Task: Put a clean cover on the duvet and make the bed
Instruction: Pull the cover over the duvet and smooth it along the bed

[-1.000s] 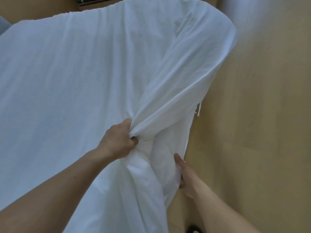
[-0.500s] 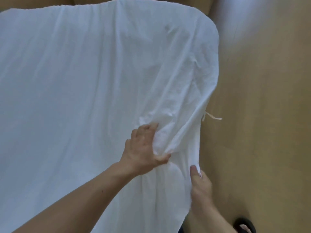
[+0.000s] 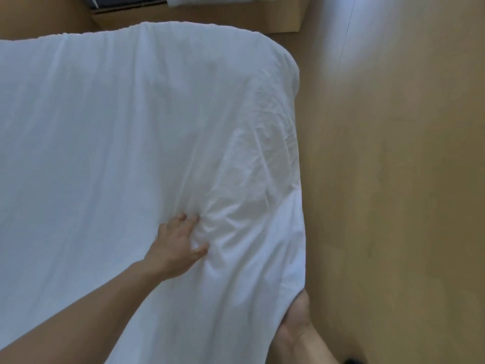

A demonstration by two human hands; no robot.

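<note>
A white duvet cover (image 3: 118, 143) lies spread over the bed and fills the left and middle of the head view. Its right edge hangs beside the wooden floor. My left hand (image 3: 178, 245) lies on the cover near its lower right part, fingers and thumb bunching a fold of the fabric. Creases radiate from that spot. My right hand (image 3: 294, 324) is at the cover's lower right edge, mostly hidden behind the hanging cloth, and grips that edge from below.
A light wooden floor (image 3: 393, 179) runs along the right side. At the top stands a wooden bed frame or shelf (image 3: 262, 19) with white bedding (image 3: 231, 0) on it. A dark object (image 3: 351, 361) shows at the bottom edge.
The lifted, billowing cover has come down and lies flatter on the bed. My left hand went from a raised grip to a low one on the surface. My right hand slid down the right edge.
</note>
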